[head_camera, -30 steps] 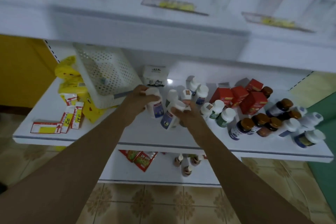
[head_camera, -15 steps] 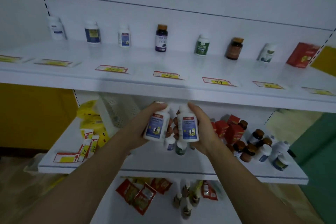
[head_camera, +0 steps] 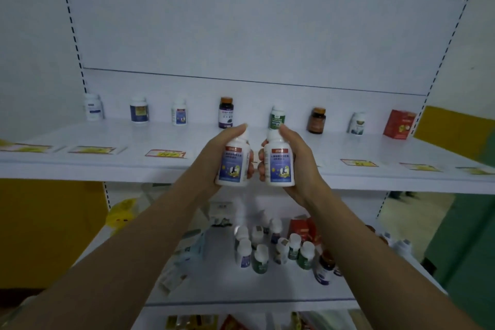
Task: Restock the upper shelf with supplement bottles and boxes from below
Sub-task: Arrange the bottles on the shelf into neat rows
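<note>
Two white bottles raised before the upper shelf [head_camera: 120, 134].
The left hand [head_camera: 211, 169] grips the left bottle [head_camera: 232, 166], the right hand [head_camera: 301, 166] the right bottle [head_camera: 278, 166], fingers curled round each. Pushed in carelessly, they could topple the green bottle [head_camera: 277, 117] behind them.

A white back panel [head_camera: 241, 21] fills the far upper part, with a slotted upright [head_camera: 70, 19] along each side. Yellow-and-red price tags [head_camera: 165, 153] lie in a row across the middle, too blurred to read. A yellow wall [head_camera: 45, 233] shows at the left and a green wall [head_camera: 466, 244] at the right. A yellow bag [head_camera: 122, 215] sits low on the left. Red packets [head_camera: 233, 323] lie at the near bottom edge.
</note>
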The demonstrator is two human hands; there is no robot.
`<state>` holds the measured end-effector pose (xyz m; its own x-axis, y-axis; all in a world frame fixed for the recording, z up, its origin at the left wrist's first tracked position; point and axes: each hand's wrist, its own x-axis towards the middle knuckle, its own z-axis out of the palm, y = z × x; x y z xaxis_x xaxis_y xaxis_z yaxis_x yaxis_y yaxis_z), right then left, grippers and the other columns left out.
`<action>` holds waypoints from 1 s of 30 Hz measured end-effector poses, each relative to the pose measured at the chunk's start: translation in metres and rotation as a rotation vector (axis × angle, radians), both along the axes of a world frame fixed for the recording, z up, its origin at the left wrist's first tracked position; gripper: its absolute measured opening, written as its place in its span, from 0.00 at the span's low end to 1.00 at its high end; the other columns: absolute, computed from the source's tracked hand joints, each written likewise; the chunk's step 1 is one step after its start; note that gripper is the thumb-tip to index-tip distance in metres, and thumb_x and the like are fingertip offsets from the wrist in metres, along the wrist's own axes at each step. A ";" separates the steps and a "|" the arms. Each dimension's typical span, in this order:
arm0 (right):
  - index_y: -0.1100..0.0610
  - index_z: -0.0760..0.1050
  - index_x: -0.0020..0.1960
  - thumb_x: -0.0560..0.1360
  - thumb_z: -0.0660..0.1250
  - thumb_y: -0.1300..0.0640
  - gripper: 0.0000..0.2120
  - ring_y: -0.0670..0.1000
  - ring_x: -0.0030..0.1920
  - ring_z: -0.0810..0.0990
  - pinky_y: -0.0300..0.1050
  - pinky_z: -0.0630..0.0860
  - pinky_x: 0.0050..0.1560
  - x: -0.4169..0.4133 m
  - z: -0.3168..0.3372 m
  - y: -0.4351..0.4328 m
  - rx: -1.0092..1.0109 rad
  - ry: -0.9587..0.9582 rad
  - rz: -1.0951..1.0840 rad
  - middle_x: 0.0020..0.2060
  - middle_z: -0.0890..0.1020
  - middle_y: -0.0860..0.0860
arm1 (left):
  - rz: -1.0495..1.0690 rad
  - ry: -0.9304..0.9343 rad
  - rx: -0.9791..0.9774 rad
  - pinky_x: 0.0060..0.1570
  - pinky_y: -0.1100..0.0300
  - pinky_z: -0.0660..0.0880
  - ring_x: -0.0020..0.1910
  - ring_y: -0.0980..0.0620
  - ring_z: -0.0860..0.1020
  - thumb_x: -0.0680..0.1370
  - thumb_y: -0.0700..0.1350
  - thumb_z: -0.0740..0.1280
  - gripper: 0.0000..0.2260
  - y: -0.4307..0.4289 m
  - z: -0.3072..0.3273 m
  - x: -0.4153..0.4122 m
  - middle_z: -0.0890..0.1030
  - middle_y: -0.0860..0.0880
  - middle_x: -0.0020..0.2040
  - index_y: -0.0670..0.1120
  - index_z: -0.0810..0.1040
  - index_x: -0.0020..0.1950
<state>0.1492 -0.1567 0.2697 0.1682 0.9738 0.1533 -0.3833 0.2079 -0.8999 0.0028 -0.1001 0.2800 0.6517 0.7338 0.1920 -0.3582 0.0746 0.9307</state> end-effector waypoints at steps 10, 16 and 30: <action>0.59 0.76 0.40 0.65 0.66 0.42 0.19 0.50 0.26 0.78 0.41 0.77 0.30 0.006 0.008 0.003 -0.016 -0.057 0.020 0.32 0.78 0.55 | 0.008 0.040 0.003 0.27 0.62 0.76 0.24 0.50 0.77 0.75 0.52 0.64 0.15 0.010 0.012 -0.002 0.78 0.45 0.29 0.43 0.77 0.35; 0.58 0.76 0.41 0.68 0.65 0.43 0.17 0.49 0.28 0.80 0.40 0.78 0.30 0.008 0.012 0.010 -0.026 -0.049 0.042 0.32 0.80 0.54 | 0.027 0.054 -0.002 0.28 0.62 0.77 0.24 0.50 0.77 0.75 0.52 0.63 0.14 0.014 0.017 -0.001 0.79 0.45 0.30 0.42 0.76 0.38; 0.58 0.76 0.40 0.77 0.59 0.43 0.19 0.49 0.26 0.79 0.39 0.78 0.30 -0.020 0.035 0.072 -0.016 -0.035 0.159 0.29 0.80 0.53 | 0.221 -0.010 0.042 0.31 0.60 0.77 0.27 0.50 0.79 0.75 0.52 0.64 0.12 0.050 0.042 -0.045 0.80 0.45 0.33 0.43 0.77 0.41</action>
<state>0.1296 -0.0848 0.3042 0.0066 0.9901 0.1405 -0.3786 0.1325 -0.9160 -0.0426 -0.0500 0.3218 0.4736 0.8498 0.2313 -0.3706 -0.0459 0.9277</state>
